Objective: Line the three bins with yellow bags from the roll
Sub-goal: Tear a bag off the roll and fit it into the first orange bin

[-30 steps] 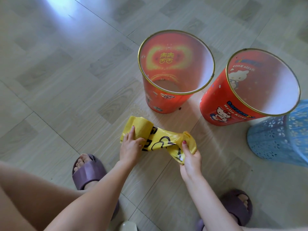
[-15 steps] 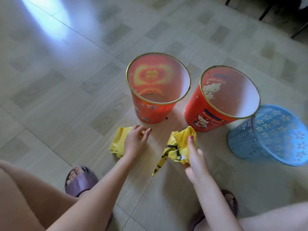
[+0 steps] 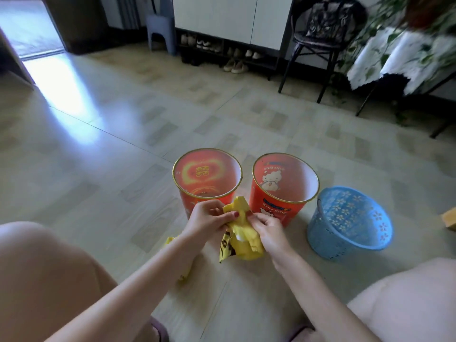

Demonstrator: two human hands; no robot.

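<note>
Three bins stand in a row on the floor: a red bin with a gold symbol (image 3: pixel 183 193), a red cartoon-cat bin (image 3: pixel 261 206) and a blue perforated basket (image 3: pixel 350 223) on the right. All three look unlined. A crumpled yellow bag with black print (image 3: pixel 244 240) hangs in front of the two red bins. My left hand (image 3: pixel 206 222) and my right hand (image 3: pixel 270 232) both pinch its top. The rest of the yellow roll (image 3: pixel 183 275) lies on the floor, mostly hidden under my left forearm.
My knees frame the view at both lower corners, sandals below. A black chair (image 3: pixel 318 45), a shoe shelf with several shoes (image 3: pixel 232 62) and a grey stool (image 3: pixel 161 33) stand along the far wall. A cloth-covered table (image 3: pixel 399 55) is at the far right.
My left hand left the roll on the floor and joined my right hand on the torn-off bag, which was lifted. The view tilted up, showing the room.
</note>
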